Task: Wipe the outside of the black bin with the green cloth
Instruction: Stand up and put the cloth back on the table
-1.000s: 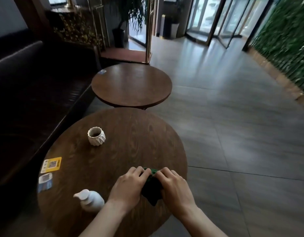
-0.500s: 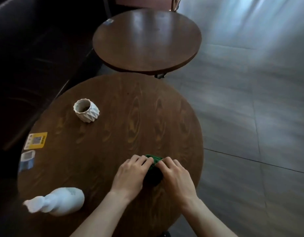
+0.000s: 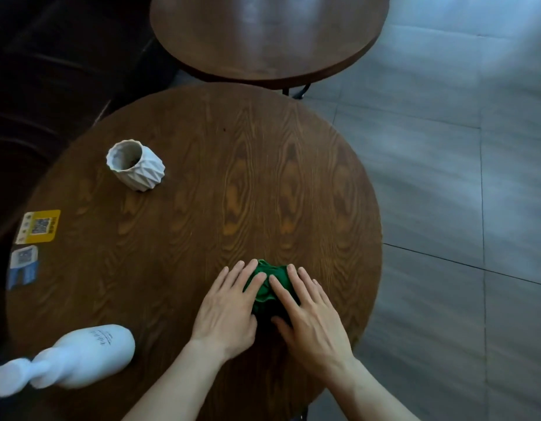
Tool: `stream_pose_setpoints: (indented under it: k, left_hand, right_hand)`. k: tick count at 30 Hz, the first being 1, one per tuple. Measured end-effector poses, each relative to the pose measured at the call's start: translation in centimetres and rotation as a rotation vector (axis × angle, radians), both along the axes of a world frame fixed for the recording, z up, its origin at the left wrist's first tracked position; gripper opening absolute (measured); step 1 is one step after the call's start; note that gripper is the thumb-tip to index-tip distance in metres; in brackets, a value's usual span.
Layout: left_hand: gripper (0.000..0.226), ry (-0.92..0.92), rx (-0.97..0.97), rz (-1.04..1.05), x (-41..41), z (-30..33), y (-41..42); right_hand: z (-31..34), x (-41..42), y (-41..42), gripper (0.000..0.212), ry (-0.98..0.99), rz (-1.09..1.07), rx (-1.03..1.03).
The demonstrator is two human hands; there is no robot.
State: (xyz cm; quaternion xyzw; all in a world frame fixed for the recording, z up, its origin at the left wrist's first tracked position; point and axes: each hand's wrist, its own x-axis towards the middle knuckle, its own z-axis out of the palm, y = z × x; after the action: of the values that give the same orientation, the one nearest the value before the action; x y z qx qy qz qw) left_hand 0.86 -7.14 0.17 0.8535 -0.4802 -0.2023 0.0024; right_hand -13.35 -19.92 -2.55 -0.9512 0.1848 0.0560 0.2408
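A bunched green cloth (image 3: 267, 285) lies on the near round wooden table (image 3: 202, 177), toward its front right. My left hand (image 3: 229, 308) rests on the cloth's left side with fingers extended over it. On the cloth's right side lies my right hand (image 3: 308, 317), fingers flat and pressing down. Both hands hold the cloth between them against the tabletop. No black bin is in view.
A white faceted cup (image 3: 135, 168) stands at the table's left back. A white pump bottle (image 3: 71, 360) sits at the front left. Two QR stickers (image 3: 37, 226) are at the left edge. A second round table (image 3: 269, 34) lies beyond, a dark sofa (image 3: 50, 71) left, tiled floor right.
The view has tilted down and closer to the table. My hands have flattened somewhat over the cloth, staying in the same spot on the table.
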Motion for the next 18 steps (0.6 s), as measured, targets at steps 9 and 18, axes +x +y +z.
stream_pose_setpoints:
  k: [9,18]
  left_hand:
    - [0.086,0.029,-0.015,-0.082,-0.6,-3.1,1.8]
    - [0.082,-0.008,0.027,-0.099,-0.6,-5.0,2.1]
  right_hand:
    - [-2.8,-1.6,1.1,0.074,0.022,-0.041,-0.026]
    - [-3.8,-1.5,1.8,0.068,0.072,-0.039,-0.073]
